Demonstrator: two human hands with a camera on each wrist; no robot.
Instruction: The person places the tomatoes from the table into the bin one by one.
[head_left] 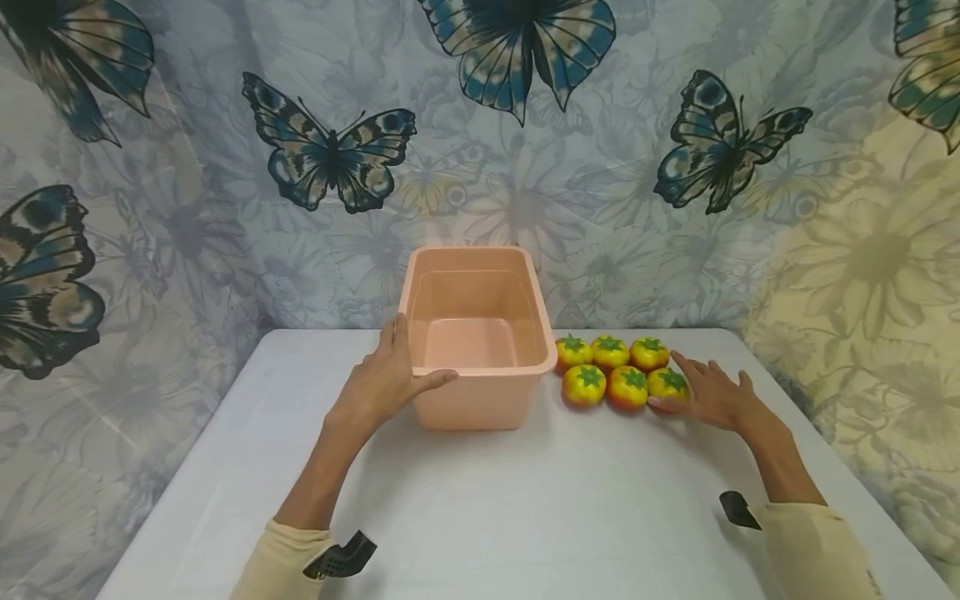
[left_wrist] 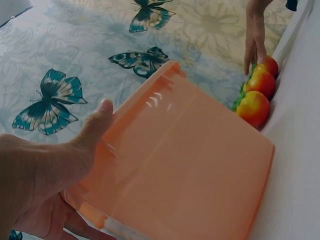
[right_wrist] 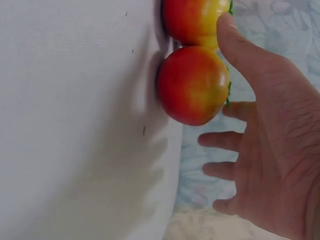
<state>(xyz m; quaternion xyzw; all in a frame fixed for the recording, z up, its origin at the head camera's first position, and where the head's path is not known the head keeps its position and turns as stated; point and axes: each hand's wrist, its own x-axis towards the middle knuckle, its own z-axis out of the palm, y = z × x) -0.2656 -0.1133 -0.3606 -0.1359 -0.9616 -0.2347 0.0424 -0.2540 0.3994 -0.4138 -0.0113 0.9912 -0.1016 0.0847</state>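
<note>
On white tabletop (head_left: 487, 508), judged barely begun. Inside bin (head_left: 476, 406): nothing visible. Gripping bin at near-left corner with left hand (head_left: 380, 379); holding nothing with right hand (head_left: 714, 396), spread beside end fruits (head_left: 665, 382), with contact unclear. Right of bin, in two rows: all fruits, apparently awaiting handling. Counted: one tabletop, one bin, two hands, six fruits.
</note>
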